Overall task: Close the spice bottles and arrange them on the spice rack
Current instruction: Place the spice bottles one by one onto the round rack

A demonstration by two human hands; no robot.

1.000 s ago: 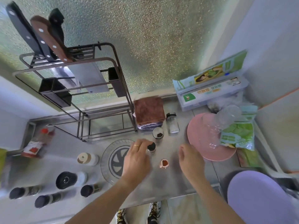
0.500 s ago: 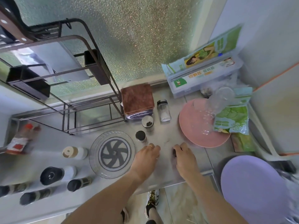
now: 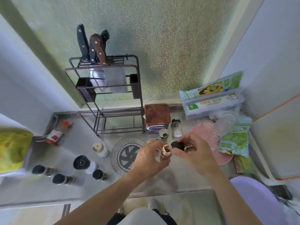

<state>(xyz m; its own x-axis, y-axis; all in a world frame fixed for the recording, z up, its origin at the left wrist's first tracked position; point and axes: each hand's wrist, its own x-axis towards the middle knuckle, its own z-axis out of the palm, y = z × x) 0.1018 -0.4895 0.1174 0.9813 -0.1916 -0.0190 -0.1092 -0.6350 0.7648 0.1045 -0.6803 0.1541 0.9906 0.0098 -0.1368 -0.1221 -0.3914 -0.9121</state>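
Half a second ago both our hands were flat down on the counter (image 3: 84,143); now they are raised above it. Our left hand (image 3: 151,161) curls round a small open spice bottle (image 3: 165,151), its mouth showing reddish contents. Our right hand (image 3: 193,153) pinches a dark cap (image 3: 177,145) just at 2 o'clock of that mouth, close but not yet seated. We judge the capping step is in hand. The spice rack (image 3: 113,98) stands at 11 o'clock of our hands, its lower shelves bare of bottles. Another open jar (image 3: 164,133) waits at 12 o'clock, and capped bottles (image 3: 97,174) lie well apart at 9 o'clock, so most arranging remains
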